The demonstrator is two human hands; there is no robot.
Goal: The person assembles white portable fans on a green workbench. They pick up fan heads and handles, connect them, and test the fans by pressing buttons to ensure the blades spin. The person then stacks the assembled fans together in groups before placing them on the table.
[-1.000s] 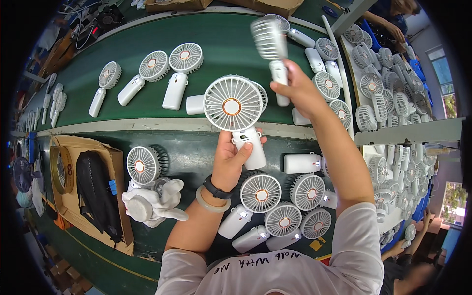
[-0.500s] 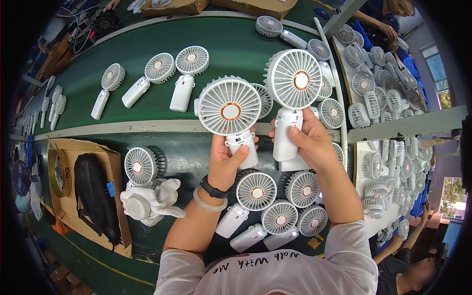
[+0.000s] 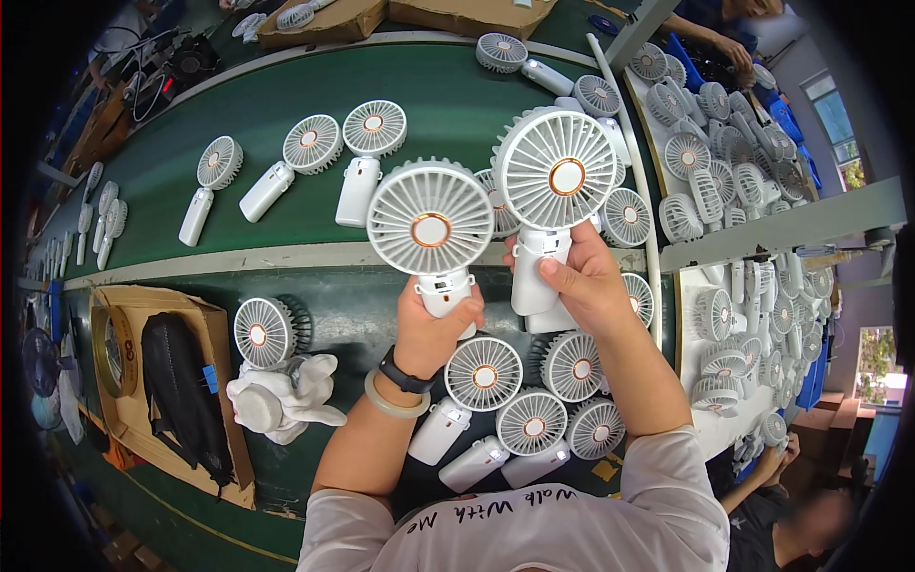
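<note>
My left hand (image 3: 434,324) is closed round the white handle of a handheld fan (image 3: 431,229); its round grille with a copper-ringed centre faces up. The fingers of my right hand (image 3: 589,281) wrap the handle of a second white handheld fan (image 3: 567,177), with the thumb lying on its front. Both fans are held side by side above the table, their heads pointing away from me. Under and between my forearms lie several more white fans (image 3: 531,422), some with small lights lit on their handles. Other fans behind the held ones are partly hidden.
A green conveyor belt (image 3: 257,100) carries spaced-out fans. To the left are an open cardboard box (image 3: 243,448) with a black pouch (image 3: 181,391), and a fan standing by a white cloth (image 3: 286,396). Piled fans (image 3: 734,143) fill racks beyond a white pipe (image 3: 640,124). Other people work at the right.
Both held fans have come slightly left and toward me, still in my hands. The whole view has shifted a little. At lower right, another person's hands have moved lower.
</note>
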